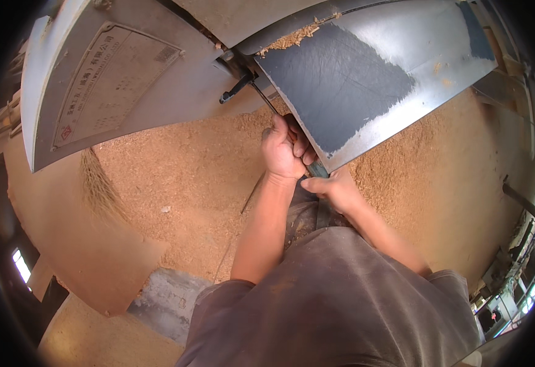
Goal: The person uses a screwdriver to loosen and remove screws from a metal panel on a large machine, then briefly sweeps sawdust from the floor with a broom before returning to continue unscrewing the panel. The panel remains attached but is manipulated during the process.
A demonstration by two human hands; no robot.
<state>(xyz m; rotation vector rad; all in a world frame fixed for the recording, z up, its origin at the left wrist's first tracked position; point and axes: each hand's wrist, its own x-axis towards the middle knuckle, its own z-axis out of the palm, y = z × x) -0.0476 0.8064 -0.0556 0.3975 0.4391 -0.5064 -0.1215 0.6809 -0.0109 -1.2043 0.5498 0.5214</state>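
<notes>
My left hand [284,151] is closed around a thin dark metal strip [262,96] that runs up toward a black lever [235,89] on the machine. It sits at the lower corner of a tilted grey metal table [365,73] with a worn dark patch. Just below, my right hand [336,191] pinches a dark metal part [318,170] under the table's edge. What lies beneath the table is hidden.
A grey machine cover [175,92] with a printed plate [111,85] stands at upper left. Sawdust [194,165] covers the floor, and some lies on the table's far edge [292,40]. A straw broom [99,186] leans at left. Bare concrete [163,300] shows below.
</notes>
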